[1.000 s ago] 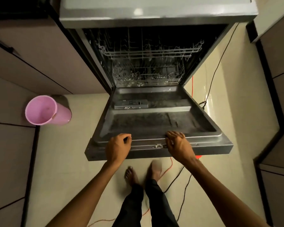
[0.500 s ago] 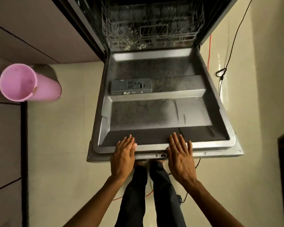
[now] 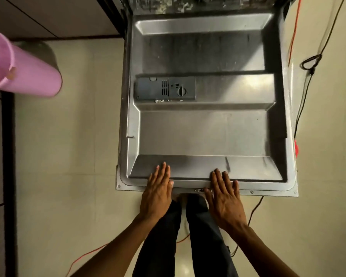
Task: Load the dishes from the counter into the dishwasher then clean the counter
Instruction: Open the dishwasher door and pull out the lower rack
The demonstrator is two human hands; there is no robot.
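The dishwasher door point(image 3: 204, 132) lies flat and open in front of me, its steel inner panel facing up. A dark detergent dispenser point(image 3: 165, 88) sits on the panel's left middle. My left hand point(image 3: 158, 190) rests flat on the door's near edge with straight fingers. My right hand point(image 3: 224, 196) lies flat on the same edge, to the right of the latch point(image 3: 200, 190). Only the lower rim of the rack area point(image 3: 188, 5) shows at the top. No dishes are in view.
A pink plastic bin point(image 3: 22, 70) stands on the floor at the left. Black and orange cables point(image 3: 308, 64) run along the floor right of the door and under it. Cabinet fronts point(image 3: 48, 15) line the upper left. My legs point(image 3: 178, 236) stand just below the door's edge.
The door has come down from half-lowered to flat. My hands went from gripping its edge to lying flat on it. The camera has tilted down, so the racks have left the view.
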